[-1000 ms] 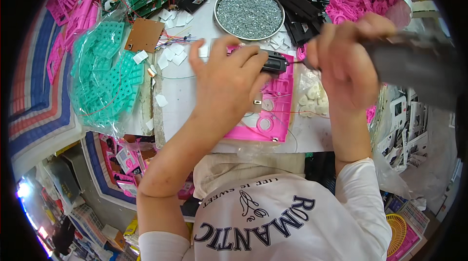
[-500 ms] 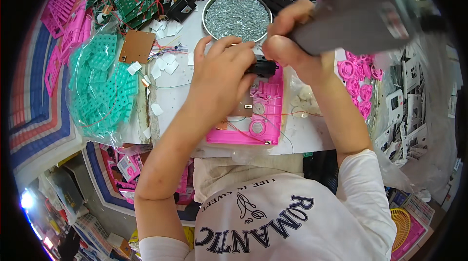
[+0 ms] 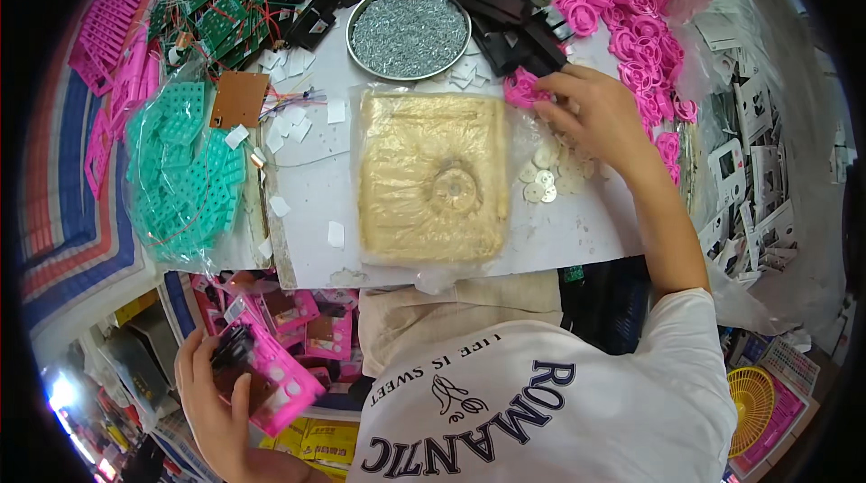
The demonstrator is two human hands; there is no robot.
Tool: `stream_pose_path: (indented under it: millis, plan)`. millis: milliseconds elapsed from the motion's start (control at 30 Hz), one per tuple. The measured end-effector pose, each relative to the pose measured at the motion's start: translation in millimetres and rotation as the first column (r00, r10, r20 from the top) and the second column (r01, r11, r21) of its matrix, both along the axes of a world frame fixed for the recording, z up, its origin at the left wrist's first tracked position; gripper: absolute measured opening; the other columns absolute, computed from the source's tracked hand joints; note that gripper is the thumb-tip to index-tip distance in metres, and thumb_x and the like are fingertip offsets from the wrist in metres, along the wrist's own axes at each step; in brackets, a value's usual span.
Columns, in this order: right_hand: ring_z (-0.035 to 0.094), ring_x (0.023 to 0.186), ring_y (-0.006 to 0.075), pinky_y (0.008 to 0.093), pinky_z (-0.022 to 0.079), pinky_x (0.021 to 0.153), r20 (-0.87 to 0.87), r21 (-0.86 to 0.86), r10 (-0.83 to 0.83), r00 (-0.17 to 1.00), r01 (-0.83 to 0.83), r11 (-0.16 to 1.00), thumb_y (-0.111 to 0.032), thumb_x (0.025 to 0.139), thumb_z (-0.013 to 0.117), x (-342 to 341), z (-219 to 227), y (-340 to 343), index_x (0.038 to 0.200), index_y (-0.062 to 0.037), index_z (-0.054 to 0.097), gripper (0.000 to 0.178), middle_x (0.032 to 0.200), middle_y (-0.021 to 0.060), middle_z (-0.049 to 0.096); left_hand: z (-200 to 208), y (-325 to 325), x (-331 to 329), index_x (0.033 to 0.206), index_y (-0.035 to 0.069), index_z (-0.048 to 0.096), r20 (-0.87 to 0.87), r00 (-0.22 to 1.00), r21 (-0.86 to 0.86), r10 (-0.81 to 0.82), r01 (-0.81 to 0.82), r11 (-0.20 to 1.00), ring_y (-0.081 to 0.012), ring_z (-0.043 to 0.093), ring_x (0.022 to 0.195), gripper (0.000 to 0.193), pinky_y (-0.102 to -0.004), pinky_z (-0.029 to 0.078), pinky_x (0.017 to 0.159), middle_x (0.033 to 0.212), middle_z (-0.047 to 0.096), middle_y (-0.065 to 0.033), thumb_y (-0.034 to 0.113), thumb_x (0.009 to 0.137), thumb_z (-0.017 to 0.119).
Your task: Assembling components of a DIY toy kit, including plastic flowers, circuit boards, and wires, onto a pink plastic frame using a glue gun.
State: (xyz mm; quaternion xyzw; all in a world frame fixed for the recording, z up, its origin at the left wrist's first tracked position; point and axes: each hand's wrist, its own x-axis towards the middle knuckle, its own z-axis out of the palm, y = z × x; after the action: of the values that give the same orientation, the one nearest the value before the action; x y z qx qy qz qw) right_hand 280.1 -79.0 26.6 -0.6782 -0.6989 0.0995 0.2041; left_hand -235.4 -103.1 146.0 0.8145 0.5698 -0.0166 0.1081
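Both hands have left the middle of the tabletop since the earlier frames: the grey power tool and the pink plate they worked on there are gone from that spot, leaving a tan pad in clear wrap bare at centre.

Left hand, lower left of frame, below the tabletop edge: closed around a pink plastic plate with a dark part fixed on it, thumb on top, fingers beneath. Judged light and stiff, thin enough to crack if bent; best held by the long edges, away from the dark part and any wires.

Right hand, upper right: fingers curled, pinching a small pink ring-shaped part at the edge of the pile of pink rings. Judged very light and rigid, easily dropped; a fingertip pinch on the rim suits it.

Nearby: white discs scattered just below the right hand; round tin of silver screws at top centre; black plastic pieces beside it; green circuit boards upper left; bag of teal plastic parts at left; white tabletop.
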Motion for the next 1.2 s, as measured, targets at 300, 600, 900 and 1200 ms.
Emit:
stream_pose_path:
  millis: [300,600,900,1200]
  plan:
    - [0.065,0.073,0.0271,0.0356,0.052,0.068,-0.109,-0.049,0.183,0.977,-0.189,0.981,-0.004,0.079,0.075,-41.5,30.8,-22.2,0.091,-0.0019,0.068,0.014,0.084,0.0116,0.066,-93.8,25.7,119.1,0.109,0.005,0.069,0.556,0.739,0.097,-0.380,0.397,0.913,-0.0335,0.065,0.094,0.036,-0.0454,0.050,0.085,0.109,0.069,-0.0104,0.007,0.075,0.080]
    - [0.062,0.088,0.0283,0.0409,0.054,0.074,-0.026,-0.022,0.496,0.868,-0.496,0.868,-0.012,0.076,0.076,-87.1,-7.4,8.1,0.094,-0.0084,0.065,0.022,0.087,0.0050,0.065,-145.3,37.8,187.4,0.132,0.000,0.061,0.406,0.617,0.224,-0.674,0.649,0.728,-0.0346,0.052,0.130,0.059,-0.0520,0.038,0.111,0.136,0.058,-0.0169,0.034,0.086,0.074]
    - [0.059,0.096,0.0351,0.0419,0.053,0.079,-0.024,0.074,0.343,0.939,-0.340,0.937,-0.007,0.074,0.078,-102.6,8.7,-34.8,0.105,-0.0029,0.068,0.033,0.104,0.0132,0.065,-152.6,21.7,192.0,0.132,-0.006,0.059,0.403,0.640,0.228,-0.654,0.622,0.749,-0.0346,0.052,0.132,0.065,-0.0508,0.040,0.111,0.137,0.057,-0.0195,0.032,0.082,0.075]
    - [0.055,0.097,0.0397,0.0477,0.049,0.083,-0.016,-0.035,0.322,0.947,-0.322,0.946,-0.008,0.073,0.080,-119.0,1.8,-49.1,0.109,-0.0018,0.065,0.040,0.098,0.0156,0.061,-78.0,96.0,136.8,0.121,0.002,0.066,0.758,0.470,0.085,-0.453,0.617,0.782,-0.0362,0.060,0.122,0.045,-0.0434,0.048,0.105,0.127,0.064,-0.0188,0.019,0.081,0.077]
